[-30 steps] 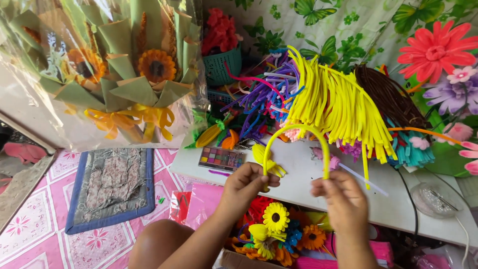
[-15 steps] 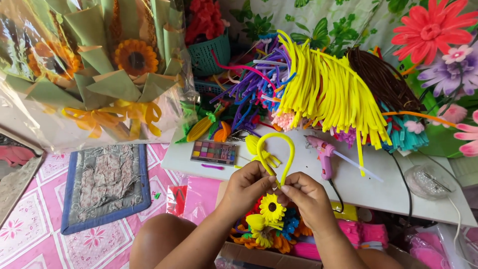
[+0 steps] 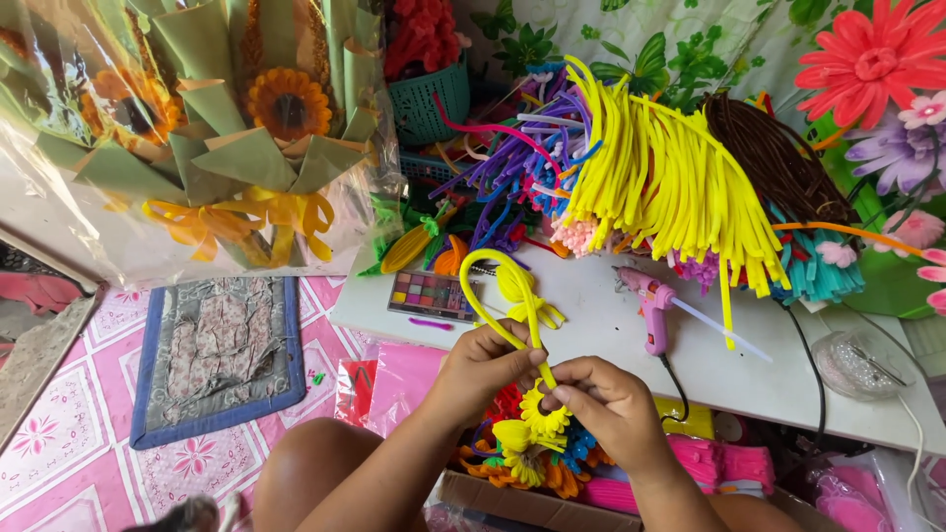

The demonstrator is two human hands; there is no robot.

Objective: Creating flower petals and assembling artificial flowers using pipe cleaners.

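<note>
My left hand (image 3: 483, 369) and my right hand (image 3: 606, 404) pinch together the two ends of a yellow pipe cleaner (image 3: 493, 286), bent into a narrow upright loop above the fingers. The hands touch each other at the fingertips. Just below them lies a box (image 3: 512, 498) of small finished pipe-cleaner flowers (image 3: 532, 443), yellow, orange and blue. A small yellow pipe-cleaner piece (image 3: 527, 296) rests on the white table (image 3: 601, 345) behind the loop. My bare knee (image 3: 315, 473) shows under the left forearm.
A big heap of yellow pipe cleaners (image 3: 670, 177) with purple, brown and teal ones fills the table's back. A pink glue gun (image 3: 650, 305) and a colour palette (image 3: 434, 294) lie on it. A wrapped sunflower bouquet (image 3: 217, 138) stands left, above a grey mat (image 3: 217, 355).
The hands came together from apart, so the wide yellow arch closed into a narrow loop with both ends pinched at one point. The view shifted slightly downward.
</note>
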